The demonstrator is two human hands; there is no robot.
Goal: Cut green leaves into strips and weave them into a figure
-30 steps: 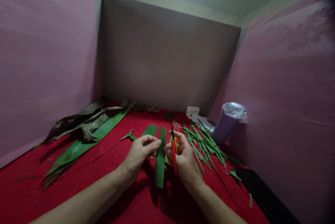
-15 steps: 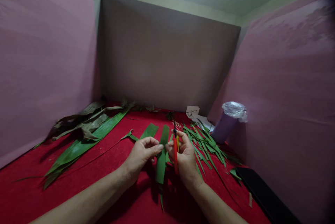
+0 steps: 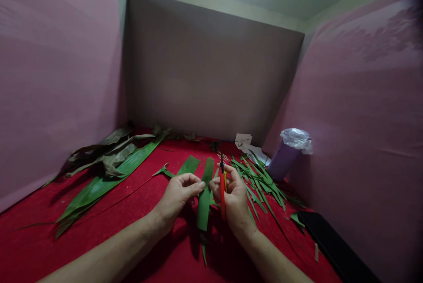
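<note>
A long green leaf strip (image 3: 205, 199) stands upright between my two hands above the red cloth (image 3: 139, 212). My left hand (image 3: 178, 197) pinches its left edge with thumb and forefinger. My right hand (image 3: 234, 199) is closed round red-and-yellow-handled scissors (image 3: 222, 190), whose dark blades point up and away beside the strip's right edge. The right thumb also touches the strip.
A heap of cut green strips (image 3: 261, 181) lies right of my hands. Whole green and dried brown leaves (image 3: 105, 164) lie at the left. A purple cup with a foil top (image 3: 287, 155), white paper (image 3: 244, 142) and a black flat object (image 3: 333, 247) sit at the right. Pink walls enclose the space.
Both hands and the leaf strip have shifted slightly to the right and away from me. The scissors' tip has moved a little to the right with them.
</note>
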